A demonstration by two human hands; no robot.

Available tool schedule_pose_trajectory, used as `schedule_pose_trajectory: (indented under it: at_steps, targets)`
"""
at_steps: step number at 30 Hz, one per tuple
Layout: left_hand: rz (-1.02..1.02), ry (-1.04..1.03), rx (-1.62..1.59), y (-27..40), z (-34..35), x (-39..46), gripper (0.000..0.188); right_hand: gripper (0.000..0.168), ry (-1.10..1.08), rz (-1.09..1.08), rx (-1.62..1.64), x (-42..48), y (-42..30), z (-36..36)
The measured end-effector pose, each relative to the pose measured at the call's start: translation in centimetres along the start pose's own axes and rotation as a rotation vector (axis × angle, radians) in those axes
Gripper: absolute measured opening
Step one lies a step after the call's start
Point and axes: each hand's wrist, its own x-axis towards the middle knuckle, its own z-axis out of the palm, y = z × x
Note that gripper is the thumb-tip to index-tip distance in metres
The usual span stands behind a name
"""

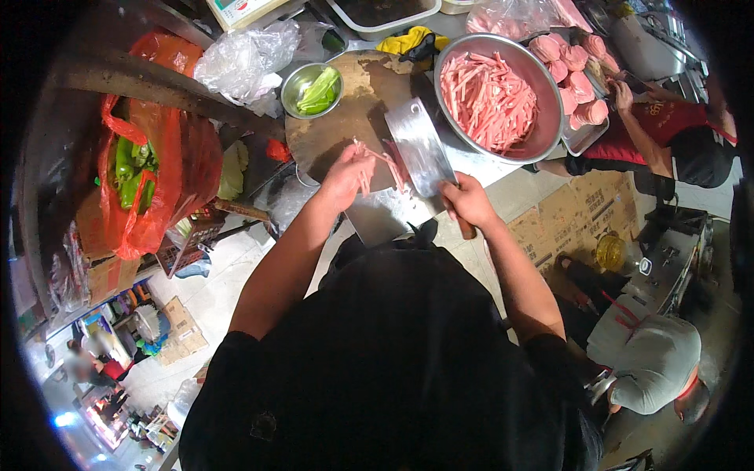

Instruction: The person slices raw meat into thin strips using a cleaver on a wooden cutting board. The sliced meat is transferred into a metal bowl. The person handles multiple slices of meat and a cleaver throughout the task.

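My right hand point(469, 202) grips the wooden handle of a cleaver point(419, 147), its broad metal blade lying over the right side of a round wooden chopping board point(318, 141). Several thin pink meat strips point(366, 176) are held in my left hand point(346, 175) at the board's near edge. More strips point(393, 168) lie between that hand and the blade. To the right, a large metal bowl point(556, 120) holds a heap of cut pink meat strips point(486, 100). A small metal bowl point(287, 100) with green vegetable pieces point(319, 91) sits at the board's upper left.
Stacked pink meat slices point(580, 88) fill a metal tray point(589, 138) beyond the large bowl, near a co-worker in red point(660, 126). Another person point(654, 353) is at lower right. A red plastic bag point(194, 159) with green peppers point(126, 168) hangs left. A yellow-black cloth point(412, 42) lies behind the board.
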Motion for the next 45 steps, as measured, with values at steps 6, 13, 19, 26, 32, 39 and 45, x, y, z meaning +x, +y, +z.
schedule_pose_trajectory:
  at_steps: [6, 13, 19, 26, 32, 39, 45]
  targets:
    - [0.282, 0.178, 0.409, -1.2, 1.4, -1.8, 0.055, 0.014, -0.071, 0.179, 0.134, -3.1, 6.6, -4.6]
    - [0.722, 0.484, 1.19, -6.4, 2.3, -1.7, 0.079, 0.01, -0.095, 0.296, 0.441, -3.2, 10.4, -5.4]
    - [0.727, 0.6, 1.292, -7.7, 4.7, 0.3, 0.08, 0.015, -0.198, 0.313, 0.351, 0.3, 7.8, -1.3]
    - [0.878, 0.655, 1.315, -7.0, 4.4, 1.3, 0.053, 0.013, -0.355, 0.284, 0.259, 3.7, 6.2, 5.0]
    - [1.06, 0.546, 1.145, -4.0, 9.4, 2.7, 0.04, 0.012, -0.302, 0.143, 0.21, 0.6, 3.2, 1.2]
    - [1.323, 0.143, 1.121, 3.6, 24.6, 9.0, 0.041, 0.012, 0.109, -0.138, 0.288, -6.1, -2.0, -7.8]
    - [1.087, 0.254, 1.051, 3.9, 22.2, 12.0, 0.032, 0.015, 0.321, -0.2, 0.403, -10.4, 2.0, -13.6]
